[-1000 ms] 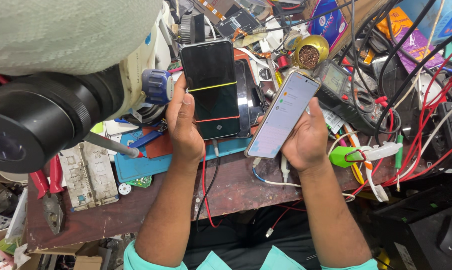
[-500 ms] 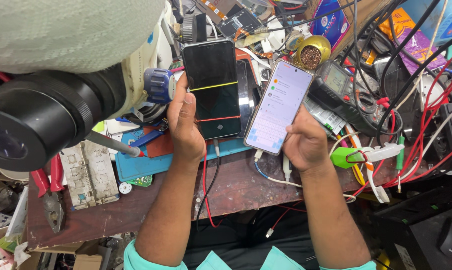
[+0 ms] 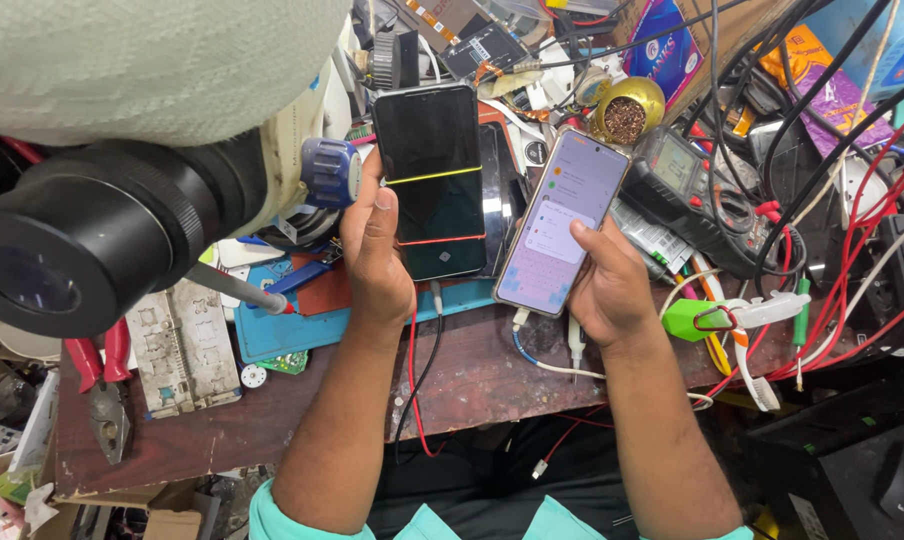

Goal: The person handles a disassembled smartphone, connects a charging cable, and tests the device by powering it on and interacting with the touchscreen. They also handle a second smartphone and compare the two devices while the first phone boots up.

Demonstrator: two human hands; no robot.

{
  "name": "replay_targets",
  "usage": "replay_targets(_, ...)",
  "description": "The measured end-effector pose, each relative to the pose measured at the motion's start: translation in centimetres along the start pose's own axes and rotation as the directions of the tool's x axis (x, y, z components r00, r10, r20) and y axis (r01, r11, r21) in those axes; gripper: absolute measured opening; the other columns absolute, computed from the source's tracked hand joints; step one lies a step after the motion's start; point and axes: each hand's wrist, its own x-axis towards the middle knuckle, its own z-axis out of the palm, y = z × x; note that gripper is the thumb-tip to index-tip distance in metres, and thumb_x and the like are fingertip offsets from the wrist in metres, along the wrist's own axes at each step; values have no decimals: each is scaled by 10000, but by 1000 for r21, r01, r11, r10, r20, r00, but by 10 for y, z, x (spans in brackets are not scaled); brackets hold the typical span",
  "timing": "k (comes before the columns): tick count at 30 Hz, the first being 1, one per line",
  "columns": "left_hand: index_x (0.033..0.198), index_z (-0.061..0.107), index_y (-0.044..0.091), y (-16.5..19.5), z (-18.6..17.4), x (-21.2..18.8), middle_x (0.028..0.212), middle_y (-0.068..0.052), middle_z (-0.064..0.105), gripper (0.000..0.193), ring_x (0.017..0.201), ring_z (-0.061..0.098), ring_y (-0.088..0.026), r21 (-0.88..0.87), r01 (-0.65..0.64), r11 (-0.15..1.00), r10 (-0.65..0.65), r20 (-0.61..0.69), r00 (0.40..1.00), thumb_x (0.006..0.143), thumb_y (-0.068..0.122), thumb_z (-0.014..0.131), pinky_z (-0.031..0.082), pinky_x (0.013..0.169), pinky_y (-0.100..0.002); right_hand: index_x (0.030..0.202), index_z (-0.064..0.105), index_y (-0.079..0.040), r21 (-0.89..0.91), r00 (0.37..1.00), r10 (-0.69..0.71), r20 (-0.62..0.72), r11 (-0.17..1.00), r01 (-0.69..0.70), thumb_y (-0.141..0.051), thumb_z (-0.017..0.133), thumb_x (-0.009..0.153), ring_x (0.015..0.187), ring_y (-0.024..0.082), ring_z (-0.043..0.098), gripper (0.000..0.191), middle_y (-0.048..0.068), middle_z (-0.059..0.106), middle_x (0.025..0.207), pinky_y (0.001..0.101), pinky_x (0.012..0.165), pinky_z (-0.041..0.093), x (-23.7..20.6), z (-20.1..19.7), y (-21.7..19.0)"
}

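Left hand [image 3: 372,250] fingers gripped dark phone [image 3: 430,180], its screen black with coloured lines, above cluttered counter [image 3: 472,375]. Right hand [image 3: 602,285] fingers clasped lit phone [image 3: 564,220], thumb on screen. Dark phone cabled, apparently not yet working.

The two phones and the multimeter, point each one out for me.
Dark phone [image 3: 434,215], head view: on its black screen, between the coloured lines.
Lit phone [image 3: 562,215], head view: middle of its glowing screen.
Multimeter [image 3: 697,205], head view: on its dark body.

Cluttered wooden bench [image 3: 492,380], blue mat [image 3: 272,335]
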Motion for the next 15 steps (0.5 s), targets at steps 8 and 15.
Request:
replay_targets(8,1568,357,-140,-2,-2,1,1598,-211,463,652,1517,428,-253,57,-36,998,37,-27,999,1099,300,468,262,1312,-348,1508,368,88,74,994,-19,106,997,12,-37,512,788,1299,315,589,745,204,589,1380,454,1167,450,-2,-2,-1)
replay_targets(15,1562,346,-110,-1,-1,2,1567,-219,474,652,1471,453,-266,-200,108,974,-121,-54,991,1081,312,472,308,1268,-372,1550,338,57,63,988,-38,149,998,29,-3,503,653,1342,309,541,913,181,550,1418,417,1195,409,-2,-3,-1)
